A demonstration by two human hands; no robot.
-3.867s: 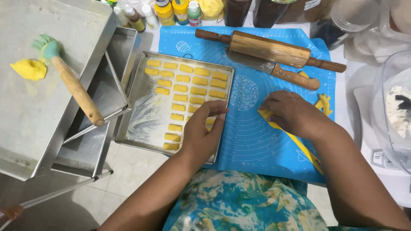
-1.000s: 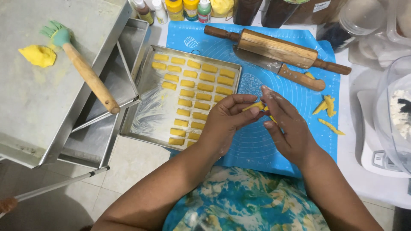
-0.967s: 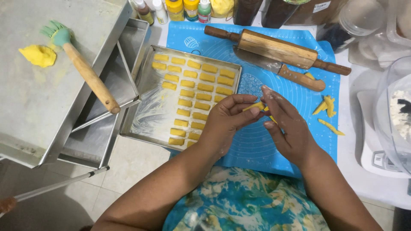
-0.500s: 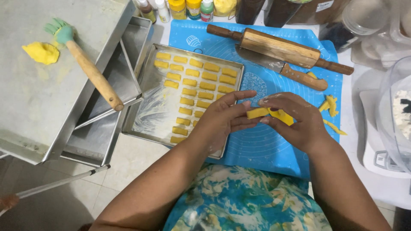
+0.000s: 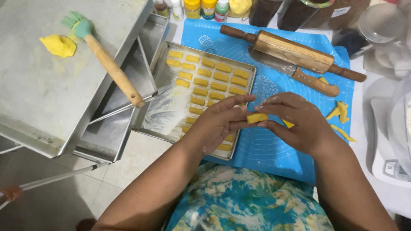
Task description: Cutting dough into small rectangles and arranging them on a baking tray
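Note:
My left hand point(image 5: 220, 122) and my right hand point(image 5: 297, 124) meet over the blue silicone mat point(image 5: 274, 149), both pinching one small yellow dough piece point(image 5: 257, 117) between their fingertips. Just left of the hands lies a metal baking tray point(image 5: 156, 81) with rows of yellow dough pieces point(image 5: 214, 79); my left hand hovers over its near right corner. A few yellow dough scraps point(image 5: 340, 113) lie on the mat to the right of my right hand.
A wooden rolling pin point(image 5: 293, 51) and a wooden-handled knife point(image 5: 299, 77) lie at the mat's far side. A pastry brush point(image 5: 107, 60) and a yellow dough lump point(image 5: 59, 45) rest on upturned metal trays point(image 5: 38, 102) at left. Bottles and jars point(image 5: 205, 7) stand behind.
Both hands came off the tray and mat, met above the mat and now press a short yellow dough piece between them, shaped from the strip held a second ago.

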